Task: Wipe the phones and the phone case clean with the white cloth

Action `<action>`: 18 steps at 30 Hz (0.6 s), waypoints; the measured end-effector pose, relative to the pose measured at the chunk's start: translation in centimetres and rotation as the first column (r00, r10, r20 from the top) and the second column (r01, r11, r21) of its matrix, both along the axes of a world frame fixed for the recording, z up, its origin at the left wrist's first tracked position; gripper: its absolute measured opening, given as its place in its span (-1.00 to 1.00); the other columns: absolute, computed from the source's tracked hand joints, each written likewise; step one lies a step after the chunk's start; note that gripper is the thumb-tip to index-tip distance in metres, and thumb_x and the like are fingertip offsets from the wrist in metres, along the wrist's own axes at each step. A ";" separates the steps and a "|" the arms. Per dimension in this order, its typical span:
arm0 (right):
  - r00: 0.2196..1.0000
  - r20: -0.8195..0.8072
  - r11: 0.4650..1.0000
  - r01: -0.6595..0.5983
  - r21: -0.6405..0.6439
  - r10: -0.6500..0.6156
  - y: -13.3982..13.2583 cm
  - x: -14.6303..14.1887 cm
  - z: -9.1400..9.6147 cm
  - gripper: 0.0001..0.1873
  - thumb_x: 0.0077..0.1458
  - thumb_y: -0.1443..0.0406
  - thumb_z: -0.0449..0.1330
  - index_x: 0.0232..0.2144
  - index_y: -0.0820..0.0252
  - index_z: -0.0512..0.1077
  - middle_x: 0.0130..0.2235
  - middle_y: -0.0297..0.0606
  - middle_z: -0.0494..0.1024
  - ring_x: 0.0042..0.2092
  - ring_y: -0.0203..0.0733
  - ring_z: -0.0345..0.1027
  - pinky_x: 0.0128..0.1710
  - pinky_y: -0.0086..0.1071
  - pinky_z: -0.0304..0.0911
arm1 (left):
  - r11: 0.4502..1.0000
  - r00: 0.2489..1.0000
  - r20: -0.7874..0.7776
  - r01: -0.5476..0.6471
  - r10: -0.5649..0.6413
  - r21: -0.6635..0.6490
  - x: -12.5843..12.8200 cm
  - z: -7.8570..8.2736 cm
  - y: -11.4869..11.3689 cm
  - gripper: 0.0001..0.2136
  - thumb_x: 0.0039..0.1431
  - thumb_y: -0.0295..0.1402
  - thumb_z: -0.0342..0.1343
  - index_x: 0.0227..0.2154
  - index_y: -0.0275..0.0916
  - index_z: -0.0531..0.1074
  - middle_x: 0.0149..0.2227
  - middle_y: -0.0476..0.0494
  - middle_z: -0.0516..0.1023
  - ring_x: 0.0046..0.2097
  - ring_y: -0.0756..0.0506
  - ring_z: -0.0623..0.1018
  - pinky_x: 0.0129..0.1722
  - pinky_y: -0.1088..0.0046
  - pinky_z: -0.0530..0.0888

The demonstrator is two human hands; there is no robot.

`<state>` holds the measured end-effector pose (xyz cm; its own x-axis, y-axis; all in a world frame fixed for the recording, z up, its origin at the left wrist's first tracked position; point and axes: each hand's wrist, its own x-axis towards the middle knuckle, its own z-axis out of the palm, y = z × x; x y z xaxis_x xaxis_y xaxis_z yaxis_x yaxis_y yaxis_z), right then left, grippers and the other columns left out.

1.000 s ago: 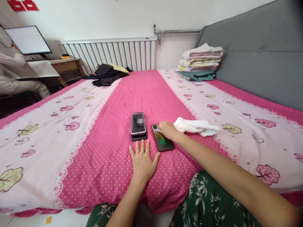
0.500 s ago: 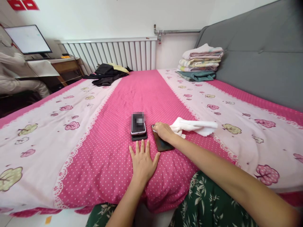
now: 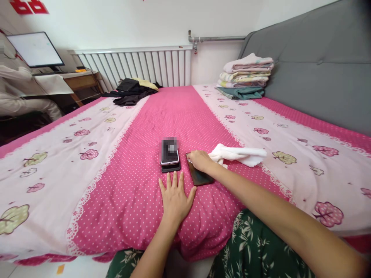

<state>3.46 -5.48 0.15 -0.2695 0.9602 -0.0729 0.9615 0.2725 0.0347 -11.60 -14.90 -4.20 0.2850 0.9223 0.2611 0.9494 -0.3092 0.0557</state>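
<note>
My right hand [image 3: 199, 159] is closed over the upper part of a dark phone [image 3: 200, 177] lying on the bed. Bunched in its fingers is a white cloth [image 3: 239, 154], a scrap of which shows at the fingertips while the rest trails off to the right. My left hand [image 3: 175, 199] lies flat on the pink cover with fingers spread, holding nothing. Just beyond its fingertips rests another phone [image 3: 169, 156], partly blurred out, on top of a black flat thing [image 3: 171, 168] that is mostly hidden.
Dark clothes [image 3: 130, 90] lie heaped at the far left of the bed. Folded bedding [image 3: 246, 73] is stacked near the grey headboard [image 3: 313, 61]. Behind stands a white radiator [image 3: 139, 65]. At left, a person in light clothes [image 3: 17, 88] sits by a desk with a monitor [image 3: 36, 48].
Both hands, the phones and the cloth keep almost the same places. The view has shifted very slightly.
</note>
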 end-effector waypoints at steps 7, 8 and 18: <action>1.000 0.015 0.997 -0.023 -0.070 0.025 -0.4 0.5 1.0 -0.72 0.17 0.21 0.10 -0.12 0.25 0.37 -0.09 -0.18 0.43 -0.11 -0.18 0.36 -0.12 -0.17 0.31 | 1.000 1.000 0.003 -0.004 0.004 -0.012 0.0 0.1 0.0 -0.37 0.18 0.05 -0.26 0.20 -0.24 0.12 0.23 -0.26 0.18 0.27 -0.33 0.08 0.20 -0.09 -0.17; 1.000 0.019 0.997 -0.020 -0.077 0.022 -0.4 0.6 1.1 -0.72 0.17 0.21 0.10 -0.12 0.25 0.37 -0.09 -0.19 0.44 -0.12 -0.18 0.36 -0.12 -0.18 0.31 | 1.000 1.000 0.004 -0.004 0.004 -0.011 0.0 0.1 0.0 -0.37 0.18 0.05 -0.26 0.20 -0.24 0.12 0.23 -0.26 0.18 0.26 -0.33 0.08 0.20 -0.09 -0.17; 0.996 0.058 0.992 0.074 -0.106 -0.068 -0.8 0.7 1.9 -0.68 0.16 0.21 0.11 -0.08 0.27 0.35 -0.07 -0.16 0.42 -0.11 -0.17 0.36 -0.14 -0.18 0.32 | 1.000 1.000 0.000 -0.001 0.001 -0.014 0.0 0.1 0.0 -0.37 0.19 0.05 -0.28 0.20 -0.24 0.12 0.23 -0.26 0.17 0.27 -0.34 0.07 0.20 -0.09 -0.17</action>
